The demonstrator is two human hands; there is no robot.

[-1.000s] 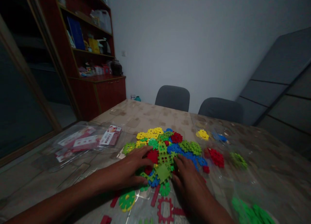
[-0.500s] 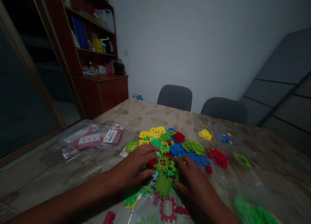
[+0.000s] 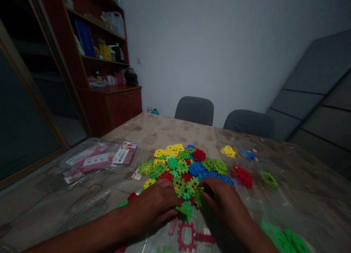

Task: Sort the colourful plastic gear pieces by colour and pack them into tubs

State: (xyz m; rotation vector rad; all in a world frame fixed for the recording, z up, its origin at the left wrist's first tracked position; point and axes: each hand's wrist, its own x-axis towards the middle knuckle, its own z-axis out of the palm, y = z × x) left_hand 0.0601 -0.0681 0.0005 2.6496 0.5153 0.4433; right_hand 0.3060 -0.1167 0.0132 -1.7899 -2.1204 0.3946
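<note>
Two red pieces lie nearest on the table point(image 3: 159, 126): a toothed square frame point(image 3: 180, 237) and, just right of it, a toothed red strip point(image 3: 205, 238). Bright green pieces point(image 3: 286, 239) sit at the lower right.

Beyond the frame, the left hand point(image 3: 161, 200) bends inward, fingers partly curled, thumb and fingertips close together at the edge of a green piece point(image 3: 186, 210) — whether they grip it, I cannot tell. The right hand point(image 3: 223, 198) is bent too, its fingers loosely curled with a small gap to the thumb, the tips beside or against a light green piece point(image 3: 199, 198); a firm hold cannot be made out.

Past both hands spreads the pile of toothed pieces point(image 3: 183, 167) — green, blue, red, yellow. A red cluster point(image 3: 243, 177) lies to its right, and plastic packets point(image 3: 95, 159) to its left. Farther off, two grey chairs point(image 3: 194, 110) stand at the table's far edge, before a pale wall point(image 3: 208, 44).
</note>
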